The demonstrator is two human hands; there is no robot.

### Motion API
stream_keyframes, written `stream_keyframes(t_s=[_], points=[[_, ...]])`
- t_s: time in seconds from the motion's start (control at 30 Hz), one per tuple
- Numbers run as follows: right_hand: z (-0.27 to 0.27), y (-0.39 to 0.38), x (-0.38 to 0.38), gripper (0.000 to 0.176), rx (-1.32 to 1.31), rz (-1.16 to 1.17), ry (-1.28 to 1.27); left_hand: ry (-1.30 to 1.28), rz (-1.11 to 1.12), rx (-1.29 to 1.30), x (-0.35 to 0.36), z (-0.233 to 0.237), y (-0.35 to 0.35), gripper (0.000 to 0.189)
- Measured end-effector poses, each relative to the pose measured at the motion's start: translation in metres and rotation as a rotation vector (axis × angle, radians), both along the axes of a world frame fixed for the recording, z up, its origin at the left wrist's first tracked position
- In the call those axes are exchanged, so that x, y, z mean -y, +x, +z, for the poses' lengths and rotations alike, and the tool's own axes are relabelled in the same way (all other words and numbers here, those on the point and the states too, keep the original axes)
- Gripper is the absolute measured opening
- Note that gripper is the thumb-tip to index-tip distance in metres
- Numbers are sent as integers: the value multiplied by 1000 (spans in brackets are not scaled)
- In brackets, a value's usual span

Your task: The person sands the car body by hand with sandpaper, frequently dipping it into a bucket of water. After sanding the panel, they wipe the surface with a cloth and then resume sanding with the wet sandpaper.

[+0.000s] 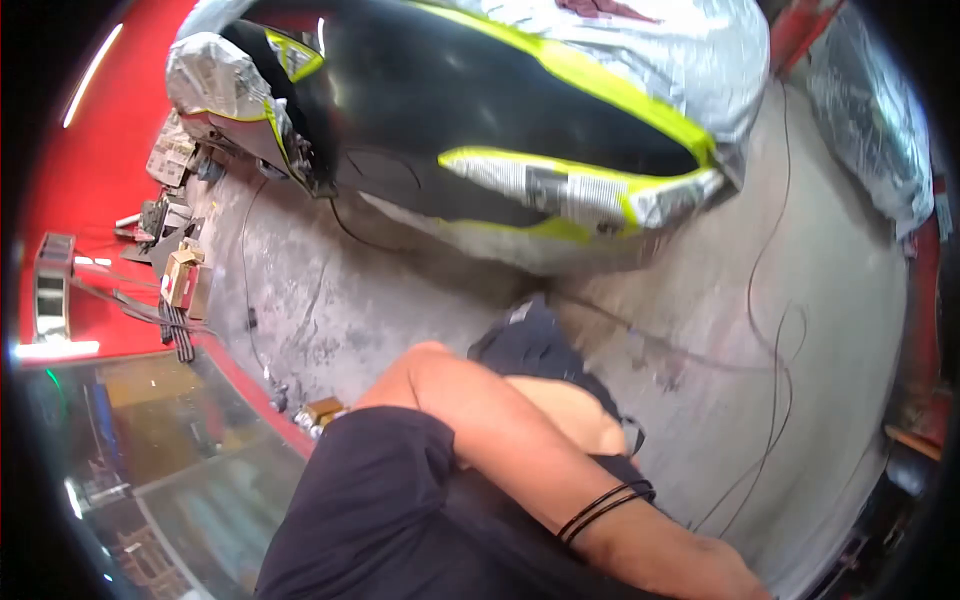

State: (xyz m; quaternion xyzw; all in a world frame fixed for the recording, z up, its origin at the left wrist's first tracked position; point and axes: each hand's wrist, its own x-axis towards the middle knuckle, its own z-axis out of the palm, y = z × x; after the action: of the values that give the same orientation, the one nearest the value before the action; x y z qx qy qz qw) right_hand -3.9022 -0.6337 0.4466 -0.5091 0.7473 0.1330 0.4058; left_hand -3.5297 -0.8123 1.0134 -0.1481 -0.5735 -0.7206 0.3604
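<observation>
A bare limb that looks like my bent left arm crosses the lower middle from a dark sleeve, with two thin black bands round it. What shows of my left hand (715, 572) is cut off at the lower right edge; its fingers and anything in them are hidden. My right hand is not in view. Behind the limb are a paler patch of bare skin (570, 410) and bunched dark fabric (528, 342). Farther off stands a dark, glossy vehicle body (430, 90), partly masked with yellow-green tape, newspaper and silvery sheeting (680, 70).
Thin cables or hoses (752, 290) trail over the grey concrete floor (840, 330). Boxes and scraps (183, 280) lie by the red wall at left. A glass-topped surface (215, 480) is at lower left. Another plastic-covered object (870, 120) stands at upper right.
</observation>
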Motion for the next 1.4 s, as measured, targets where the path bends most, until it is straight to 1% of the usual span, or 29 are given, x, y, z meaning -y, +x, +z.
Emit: stream_keyframes(t_s=[0.13,0.2,0.27,0.3,0.33,0.37,0.4,0.43,0.47,0.5,0.53,0.57,0.63,0.67,0.77,0.8,0.87,0.93,0.97,1.0,1.03,1.07,1.1,1.13,1.17,1.2,1.23,1.27,1.4], points=[[28,16,-15,49,144,-43,89,-79,-60,34,23,0,20,21],[34,18,-10,50,173,-62,111,-91,-124,69,49,-1,57,21],[40,12,-4,50,180,-88,122,-183,-78,251,88,5,115,22],[42,11,-3,50,179,-108,117,-393,161,632,113,14,156,19],[39,6,-1,50,181,-128,99,-479,491,1110,130,27,183,21],[31,-3,-2,51,185,-147,69,-708,712,1620,166,32,201,28],[23,-16,-2,51,193,-156,12,-516,1042,1239,207,2,237,32],[11,-37,-8,51,209,-152,-78,-345,1270,1285,251,-8,256,34],[42,-32,18,51,126,-381,85,-515,1416,1168,303,-30,293,35],[73,-28,44,50,23,-613,231,-869,1533,1108,342,-33,313,43],[48,-57,37,43,-28,-545,9,-755,1655,1572,366,-34,328,58],[9,-94,24,38,-99,-455,-203,-885,1774,1653,395,-55,353,69],[17,-114,34,34,-207,-539,-366,-851,1827,1871,431,-71,366,62],[49,-105,40,34,-257,-462,-450,-847,1826,1952,444,-82,373,53],[123,-96,67,34,-279,-398,-529,-777,1878,1837,478,-108,402,28],[134,-99,78,35,-258,-387,-527,-751,1990,1629,479,-103,397,22],[148,-113,101,35,-80,-604,-493,-670,2194,1240,466,-88,396,11],[163,-130,135,36,147,-765,-456,-564,2235,726,430,-58,376,15],[168,-135,155,37,284,-820,-434,-444,2147,481,418,-53,381,17],[148,-148,166,37,395,-885,-443,-248,2091,353,387,-39,370,17],[130,-160,188,38,508,-931,-435,-205,2126,279,356,-33,364,19],[139,-148,211,39,601,-953,-362,-60,2091,139,322,-30,353,22],[136,-132,235,42,422,-914,-296,-20,2170,66,283,-18,328,20],[-6,-201,241,39,274,-413,-420,171,2039,-168,249,-19,311,20],[-24,-190,260,32,195,-168,-359,235,2018,-287,219,-36,310,22],[-35,-171,269,27,223,52,-432,259,1918,-331,169,-28,275,23],[-29,-142,290,48,139,117,-150,394,1881,-432,131,-42,260,22],[-22,-109,300,48,380,122,-167,516,1812,-545,97,-63,249,22],[49,56,340,50,555,563,-81,844,1365,-933,-37,-195,208,24]])
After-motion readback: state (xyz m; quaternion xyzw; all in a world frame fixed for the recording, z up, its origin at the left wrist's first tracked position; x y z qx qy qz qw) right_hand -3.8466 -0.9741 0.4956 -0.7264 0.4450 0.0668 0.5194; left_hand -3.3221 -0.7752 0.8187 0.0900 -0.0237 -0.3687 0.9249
